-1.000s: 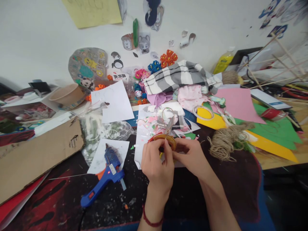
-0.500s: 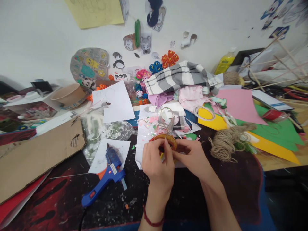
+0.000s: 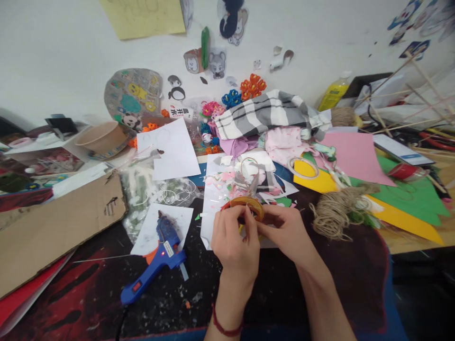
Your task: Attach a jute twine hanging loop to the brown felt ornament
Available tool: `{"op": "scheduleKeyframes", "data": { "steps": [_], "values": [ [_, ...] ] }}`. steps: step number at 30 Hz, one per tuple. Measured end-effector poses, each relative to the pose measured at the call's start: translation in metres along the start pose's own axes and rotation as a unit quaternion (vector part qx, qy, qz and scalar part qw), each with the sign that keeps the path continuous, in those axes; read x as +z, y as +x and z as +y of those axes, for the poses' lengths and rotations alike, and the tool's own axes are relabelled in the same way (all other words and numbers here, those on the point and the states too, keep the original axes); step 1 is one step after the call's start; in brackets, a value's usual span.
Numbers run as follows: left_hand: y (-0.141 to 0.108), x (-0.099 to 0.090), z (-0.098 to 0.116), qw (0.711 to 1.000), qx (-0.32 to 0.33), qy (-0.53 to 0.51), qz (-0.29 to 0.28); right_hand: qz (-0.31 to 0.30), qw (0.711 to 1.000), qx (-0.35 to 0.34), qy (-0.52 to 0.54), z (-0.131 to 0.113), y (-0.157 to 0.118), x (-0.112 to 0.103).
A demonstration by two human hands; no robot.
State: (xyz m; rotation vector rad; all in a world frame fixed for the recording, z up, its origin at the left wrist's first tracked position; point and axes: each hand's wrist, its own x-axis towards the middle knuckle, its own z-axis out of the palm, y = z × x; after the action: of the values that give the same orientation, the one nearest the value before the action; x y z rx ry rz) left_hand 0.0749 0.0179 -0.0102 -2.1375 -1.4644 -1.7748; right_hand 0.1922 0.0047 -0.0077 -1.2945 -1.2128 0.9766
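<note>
A brown and yellow ring-shaped piece (image 3: 249, 203) is held up between both hands above the mat. My left hand (image 3: 236, 241) has its fingers bent around the ring's left and near side. From the right, my right hand (image 3: 284, 229) pinches the ring's edge. The fingers hide much of the piece. Just beyond it, scissors (image 3: 251, 183) lie on white paper (image 3: 210, 203) among pink, white and green scraps. To the left, a blue glue gun (image 3: 152, 272) with a lit red light rests partly on a paper sheet (image 3: 147, 237).
Twine (image 3: 329, 215), a tape roll (image 3: 303, 167) and coloured sheets (image 3: 412, 194) lie at the right. Cardboard (image 3: 64, 222) and a plastic bag (image 3: 137, 194) are at the left. Checked cloth (image 3: 266, 116) and a yellow bottle (image 3: 334, 92) stand along the wall.
Both hands and the ring have shifted very slightly right in the picture, and the whole view has moved a little. Both hands keep their hold.
</note>
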Motion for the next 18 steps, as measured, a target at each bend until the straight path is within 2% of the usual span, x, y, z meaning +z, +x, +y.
{"op": "scheduleKeyframes", "data": {
  "steps": [12, 18],
  "values": [
    [-0.0010, -0.0006, 0.0007, 1.000, 0.015, -0.004, -0.003, 0.012, 1.000, 0.003, 0.001, 0.0017, -0.0008, -0.0016],
    [-0.0016, -0.0011, 0.0019, 1.000, 0.024, -0.006, -0.006, 0.027, 0.998, -0.008, 0.049, 0.0035, 0.0006, -0.0009]
  ]
}}
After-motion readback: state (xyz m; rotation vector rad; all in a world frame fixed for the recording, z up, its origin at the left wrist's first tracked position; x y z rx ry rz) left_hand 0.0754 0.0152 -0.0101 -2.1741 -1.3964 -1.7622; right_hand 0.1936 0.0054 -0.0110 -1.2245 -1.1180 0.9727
